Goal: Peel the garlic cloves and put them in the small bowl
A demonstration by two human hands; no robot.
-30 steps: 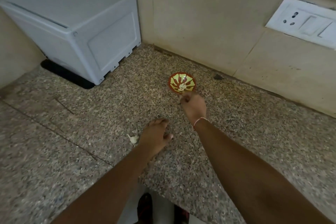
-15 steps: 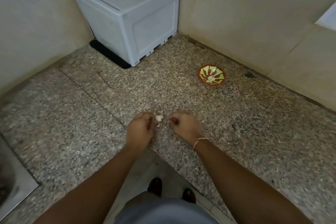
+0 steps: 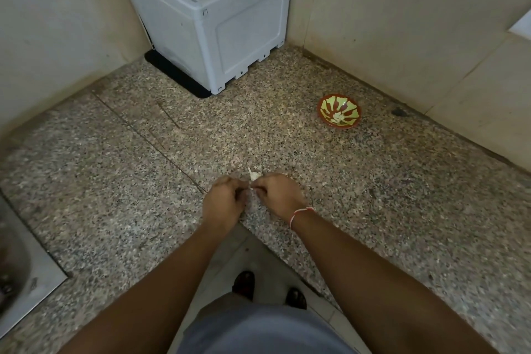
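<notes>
A small white garlic clove (image 3: 254,175) with a papery tip shows between my two hands, over the granite counter's inner corner edge. My left hand (image 3: 224,203) and my right hand (image 3: 278,195) both pinch it with curled fingers, fingertips meeting at the clove; most of it is hidden by them. The small bowl (image 3: 339,114), red-rimmed with a yellow-green pattern, stands on the counter far to the right near the wall, with pale peeled garlic lying inside it.
A grey plastic box (image 3: 212,14) fills the back corner on a black mat. The steel sink (image 3: 17,273) lies at the far left. The speckled granite counter (image 3: 115,181) wraps an L round me; a dark spot (image 3: 398,112) marks the wall base.
My right hand came back from the bowl to meet my left hand, which lifted a clove off the counter. Both hands now pinch it closer together.
</notes>
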